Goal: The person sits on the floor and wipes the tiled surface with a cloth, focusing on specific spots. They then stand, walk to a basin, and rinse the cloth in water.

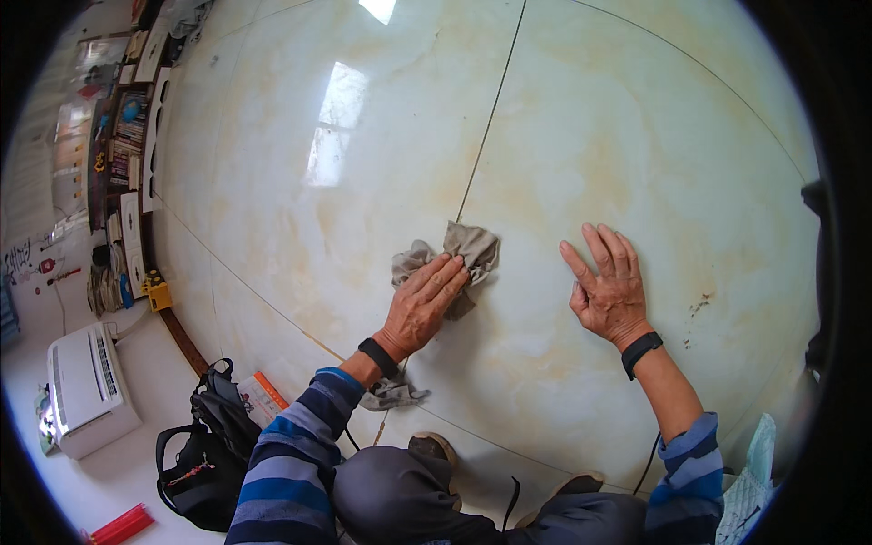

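A crumpled grey-brown rag [472,246] lies on the glossy floor tiles [586,122], over a dark tile joint. My left hand [426,291] rests on top of it with fingers extended and pressed into the folds; the thumb is hidden. To the right, my right hand [608,289] is palm down with its fingers apart and holds nothing. Whether it touches the tile or hovers just above cannot be told. Another piece of grey cloth [394,395] lies on the floor below my left wrist, partly covered by the forearm.
Brown crumbs of dirt [698,306] lie right of my right hand. A black backpack [204,470] and an orange-and-white book or packet [262,398] are at lower left. Bookshelves [129,136] and a yellow toy [157,291] line the left side. My shoes [434,449] are close below.
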The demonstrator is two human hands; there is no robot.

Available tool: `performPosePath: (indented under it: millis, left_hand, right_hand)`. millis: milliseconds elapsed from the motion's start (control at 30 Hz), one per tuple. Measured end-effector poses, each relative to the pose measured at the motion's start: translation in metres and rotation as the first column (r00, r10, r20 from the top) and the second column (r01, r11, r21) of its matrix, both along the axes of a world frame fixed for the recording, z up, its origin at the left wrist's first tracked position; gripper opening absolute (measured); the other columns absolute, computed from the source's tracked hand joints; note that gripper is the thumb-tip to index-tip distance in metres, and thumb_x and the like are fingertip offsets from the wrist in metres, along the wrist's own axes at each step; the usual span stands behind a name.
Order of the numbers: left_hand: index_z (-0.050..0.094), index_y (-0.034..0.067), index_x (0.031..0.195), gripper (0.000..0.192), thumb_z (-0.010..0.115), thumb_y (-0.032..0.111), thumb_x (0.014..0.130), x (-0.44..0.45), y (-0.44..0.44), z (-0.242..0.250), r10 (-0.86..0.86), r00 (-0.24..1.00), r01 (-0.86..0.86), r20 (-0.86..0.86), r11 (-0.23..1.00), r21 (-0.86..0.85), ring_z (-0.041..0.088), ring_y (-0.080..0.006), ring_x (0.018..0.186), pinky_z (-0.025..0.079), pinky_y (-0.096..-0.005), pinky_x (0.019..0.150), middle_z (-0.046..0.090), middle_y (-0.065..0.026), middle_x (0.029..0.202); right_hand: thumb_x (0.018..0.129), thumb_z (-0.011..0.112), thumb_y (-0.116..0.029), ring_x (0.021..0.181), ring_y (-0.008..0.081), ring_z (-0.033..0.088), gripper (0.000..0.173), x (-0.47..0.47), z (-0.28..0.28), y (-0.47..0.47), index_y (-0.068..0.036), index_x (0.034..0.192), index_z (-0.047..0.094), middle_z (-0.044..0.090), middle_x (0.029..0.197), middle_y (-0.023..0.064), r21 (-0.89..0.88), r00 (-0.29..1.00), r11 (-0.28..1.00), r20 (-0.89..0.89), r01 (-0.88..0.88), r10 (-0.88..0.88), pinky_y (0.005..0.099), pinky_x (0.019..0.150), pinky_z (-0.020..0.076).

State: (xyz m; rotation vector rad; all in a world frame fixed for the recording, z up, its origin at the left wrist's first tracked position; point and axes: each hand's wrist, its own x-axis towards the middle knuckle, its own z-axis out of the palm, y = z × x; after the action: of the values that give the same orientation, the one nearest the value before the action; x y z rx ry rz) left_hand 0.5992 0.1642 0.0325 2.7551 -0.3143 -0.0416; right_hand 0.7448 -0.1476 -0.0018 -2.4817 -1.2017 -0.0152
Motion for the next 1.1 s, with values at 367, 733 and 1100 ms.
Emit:
performPosePath:
  millis: [367,733,1100]
  left_hand:
    - [0.067,0.0,0.124,0.044,0.056,-0.007,0.082,0.138,0.017,-0.027,0.131,0.955,-0.144,0.268,0.989,0.03,0.061,-0.0366,0.124,0.051,-0.044,0.104,0.067,-0.0168,0.131]
    - [0.068,-0.001,0.124,0.044,0.057,-0.008,0.082,0.037,0.012,0.005,-0.026,0.999,0.023,0.039,0.996,0.085,0.061,-0.0357,0.129,0.051,-0.0446,0.107,0.066,-0.0173,0.135]
    - [0.068,0.002,0.122,0.043,0.058,-0.007,0.081,0.212,0.009,-0.03,0.038,0.936,-0.059,0.35,0.997,0.048,0.062,-0.0344,0.123,0.053,-0.0428,0.102,0.067,-0.0136,0.13]
  right_hand:
    - [0.078,0.063,-0.01,0.14,0.032,0.042,0.071,0.001,0.0,0.001,-0.023,0.147,0.055,0.045,0.154,0.0104,0.016,1.0,1.0,0.004,-0.001,0.001,0.0497,0.117,0.0369]
    - [0.078,0.063,-0.012,0.141,0.0319,0.041,0.071,0.0,-0.001,-0.001,-0.024,0.148,0.055,0.044,0.155,0.0104,-0.017,1.0,1.0,-0.028,0.014,-0.015,0.0496,0.119,0.0364]
    - [0.079,0.061,-0.013,0.14,0.0324,0.042,0.068,0.002,0.002,0.001,-0.023,0.146,0.056,0.045,0.153,0.0116,-0.029,1.0,1.0,0.0,0.005,-0.005,0.05,0.118,0.0373]
